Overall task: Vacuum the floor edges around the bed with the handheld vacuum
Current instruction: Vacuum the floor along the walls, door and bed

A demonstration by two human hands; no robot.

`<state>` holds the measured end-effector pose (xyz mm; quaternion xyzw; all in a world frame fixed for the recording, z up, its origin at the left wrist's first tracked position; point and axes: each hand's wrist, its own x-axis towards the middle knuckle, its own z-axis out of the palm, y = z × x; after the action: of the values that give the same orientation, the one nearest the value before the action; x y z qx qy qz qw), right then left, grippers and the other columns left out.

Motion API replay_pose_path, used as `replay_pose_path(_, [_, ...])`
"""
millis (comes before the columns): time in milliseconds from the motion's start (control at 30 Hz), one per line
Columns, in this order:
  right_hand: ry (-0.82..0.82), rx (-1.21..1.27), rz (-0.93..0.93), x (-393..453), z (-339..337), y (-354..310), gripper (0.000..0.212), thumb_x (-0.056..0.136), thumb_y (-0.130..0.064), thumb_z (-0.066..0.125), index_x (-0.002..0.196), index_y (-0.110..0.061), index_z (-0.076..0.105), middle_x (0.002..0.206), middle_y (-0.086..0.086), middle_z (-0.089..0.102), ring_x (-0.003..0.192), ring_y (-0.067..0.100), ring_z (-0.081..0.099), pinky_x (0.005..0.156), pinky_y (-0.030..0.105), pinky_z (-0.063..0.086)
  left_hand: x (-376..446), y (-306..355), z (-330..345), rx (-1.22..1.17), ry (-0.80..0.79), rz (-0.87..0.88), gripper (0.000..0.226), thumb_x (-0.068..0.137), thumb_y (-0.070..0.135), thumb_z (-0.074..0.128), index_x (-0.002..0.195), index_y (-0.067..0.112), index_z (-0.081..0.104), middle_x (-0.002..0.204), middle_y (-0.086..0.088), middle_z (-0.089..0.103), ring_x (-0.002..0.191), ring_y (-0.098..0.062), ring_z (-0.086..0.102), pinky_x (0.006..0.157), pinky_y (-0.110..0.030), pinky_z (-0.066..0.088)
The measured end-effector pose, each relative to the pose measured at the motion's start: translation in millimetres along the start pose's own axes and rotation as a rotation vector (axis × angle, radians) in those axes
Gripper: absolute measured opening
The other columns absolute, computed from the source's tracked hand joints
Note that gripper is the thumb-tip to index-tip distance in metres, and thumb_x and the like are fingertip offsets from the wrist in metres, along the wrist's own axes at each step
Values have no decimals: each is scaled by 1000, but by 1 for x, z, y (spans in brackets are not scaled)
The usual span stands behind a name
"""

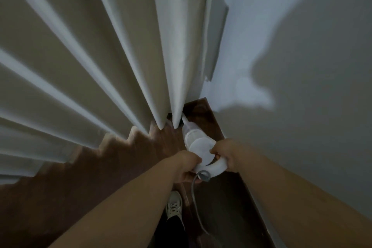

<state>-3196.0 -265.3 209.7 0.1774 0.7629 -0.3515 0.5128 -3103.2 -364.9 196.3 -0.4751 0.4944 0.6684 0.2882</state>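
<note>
1. Shoe (pixel 174 207), pale, laced: on the dark wood floor (pixel 84 187), nearest item, below and behind the handheld vacuum (pixel 198 145). Grey cord (pixel 196 203) trails from the vacuum's rear past the shoe. Risk: foot catching the cord would jerk the nozzle off line.

2. Left hand (pixel 186 169): fingers curled round the rear end of the vacuum's curved white handle, at the cord exit. Closed grip.

3. Right hand (pixel 227 157): wrapped round the handle's right side, thumb toward the round body. Closed grip.

4. Handheld vacuum: white, held above the floor strip, pointing away and down into the corner. Clear dust cup ahead of the hands; narrow nozzle tip partly hidden.

5. Curtain (pixel 100 56), pale, pleated: left of the vacuum, hem folds touching or just beside the nozzle. Risk: suction likely to draw in the hem and block airflow.

6. Wall (pixel 302 66), grey-white: right of the vacuum, meeting the floor beyond the nozzle. Risk: tip scuffing the wall base. Bed not in view.
</note>
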Motion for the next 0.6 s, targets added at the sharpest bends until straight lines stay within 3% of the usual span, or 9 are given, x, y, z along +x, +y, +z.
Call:
replay_pose_path(167, [-22, -34, -4, -6, -9, 45, 33, 89, -6, 56, 121, -3, 50, 113, 17, 57, 107, 33, 56, 96, 50, 48, -5, -39, 27, 8, -9, -3, 41, 98, 12, 48, 136, 2, 37, 97, -17, 60, 80, -26, 64, 66, -36, 58])
replay_pose_path(267, [-13, -81, -22, -14, -26, 83, 34, 88, -6, 55, 122, -3, 51, 112, 18, 59, 107, 34, 57, 96, 50, 48, -9, -74, 59, 5, -1, -4, 41, 97, 14, 48, 135, 3, 38, 100, -17, 61, 81, -26, 65, 57, -34, 56])
replay_pose_path(367, [-15, -133, -6, -23, -41, 116, 33, 90, -9, 56, 122, -1, 51, 97, 16, 57, 101, 31, 56, 97, 46, 47, -14, -104, 87, -14, 11, -2, 39, 96, 15, 50, 133, 4, 42, 101, -16, 62, 82, -26, 65, 50, -30, 54])
replay_pose_path(500, [-17, -188, 11, -47, -53, 158, 37, 90, -11, 58, 125, -1, 51, 111, 17, 56, 114, 34, 55, 100, 46, 46, -40, -144, 115, -45, 21, -48, 36, 95, 16, 53, 127, 1, 44, 102, -17, 63, 84, -27, 66, 53, -32, 55])
replay_pose_path(600, [-25, -183, 15, -65, -51, 183, 35, 90, -9, 58, 123, -1, 53, 102, 16, 56, 100, 30, 55, 98, 43, 47, -58, -170, 125, -75, 8, -54, 39, 96, 14, 51, 132, 2, 43, 107, -16, 62, 86, -26, 66, 54, -32, 55])
